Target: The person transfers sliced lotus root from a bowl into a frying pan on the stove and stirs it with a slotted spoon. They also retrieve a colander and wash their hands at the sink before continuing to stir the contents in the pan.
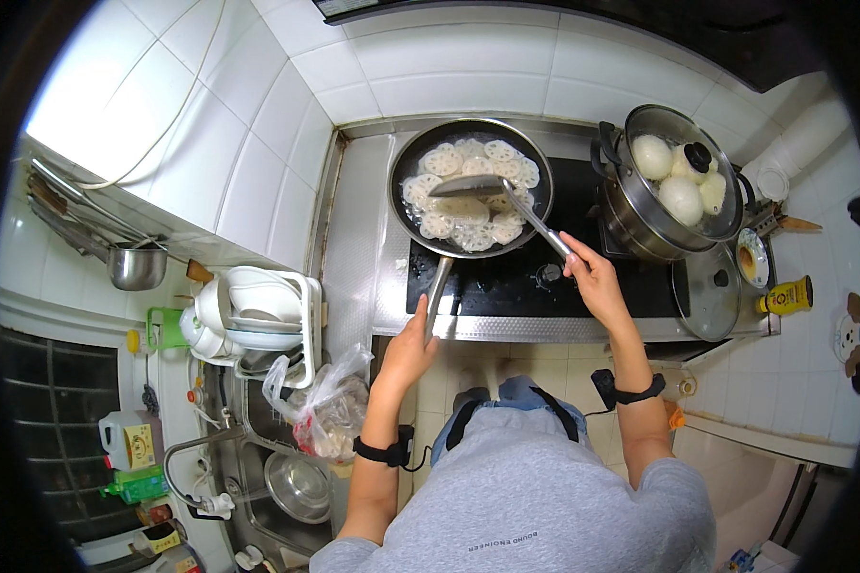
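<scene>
My left hand [410, 351] grips the metal handle [438, 294] of a dark frying pan [406, 222] at the back left of the stove. Sliced lotus root [444, 162] lies spread in the pan, with clear bubbly liquid around the slices. In my right hand [593, 281] is the metal handle of a spatula [476, 186]. Its broad blade rests among the slices near the middle of the pan, and part of its lower edge is hidden by them.
Right of the pan stands a lidded steamer pot [648, 229] with several pale round buns [681, 199] under its glass lid. Another glass lid [706, 294] leans near a yellow bottle [788, 295]. A dish rack [308, 322], a plastic bag [330, 412] and a sink [258, 494] are at left.
</scene>
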The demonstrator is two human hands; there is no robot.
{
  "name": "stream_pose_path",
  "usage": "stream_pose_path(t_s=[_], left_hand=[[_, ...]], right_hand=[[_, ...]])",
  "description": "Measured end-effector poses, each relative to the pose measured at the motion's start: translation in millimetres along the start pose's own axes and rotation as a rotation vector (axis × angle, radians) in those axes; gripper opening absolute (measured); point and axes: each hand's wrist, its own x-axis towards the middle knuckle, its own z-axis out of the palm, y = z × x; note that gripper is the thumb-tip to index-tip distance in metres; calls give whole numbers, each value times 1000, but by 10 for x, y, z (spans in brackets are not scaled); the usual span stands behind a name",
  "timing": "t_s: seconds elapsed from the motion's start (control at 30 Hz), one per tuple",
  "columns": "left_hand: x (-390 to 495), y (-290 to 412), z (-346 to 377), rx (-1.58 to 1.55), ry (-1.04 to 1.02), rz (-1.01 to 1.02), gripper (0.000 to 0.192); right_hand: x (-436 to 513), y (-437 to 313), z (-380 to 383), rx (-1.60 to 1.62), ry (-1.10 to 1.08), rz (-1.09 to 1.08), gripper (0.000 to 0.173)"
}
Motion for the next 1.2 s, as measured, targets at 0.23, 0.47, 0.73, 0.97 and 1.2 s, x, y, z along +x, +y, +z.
stream_pose_path(t_s=[0.23,0.47,0.73,0.97,1.2], left_hand=[[0,16,-10,-10,0,-14,77],[-7,19,-13,-13,4,-6,76],[-2,15,-16,-4,2,-3,77],[-6,23,-12,-12,-3,-20,78],[-1,36,-12,4,0,-27,79]], right_hand=[[150,74,74,251,121,6,37],[303,176,255,292,203,55,47],[410,129,548,518,174,225,53],[477,44,544,847,79,519,45],[586,104,536,1256,-115,728,7]])
